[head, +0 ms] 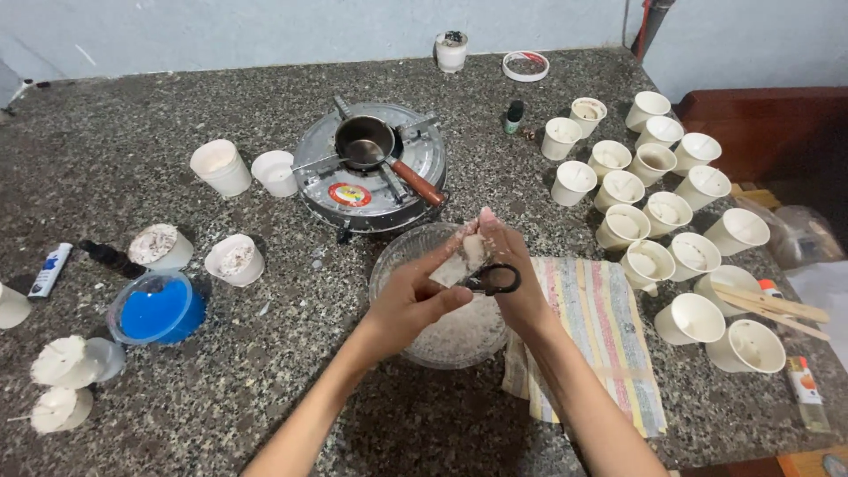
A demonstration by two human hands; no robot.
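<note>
- Holding a pale wax chunk [458, 265] in my left hand [408, 305], fingers pinched around it, directly above the clear bowl of white shavings [450, 340].
- My right hand [511, 265] grips black-handled scissors [496, 280], fingers through the loops, pressed against the chunk.
- The bowl sits on the speckled counter [265, 371], touching the striped cloth [609, 327] on its right.
- Behind the bowl stands a small stove [353, 190] carrying a little pot [364, 141]; white cups [658, 212] cluster to the right.
</note>
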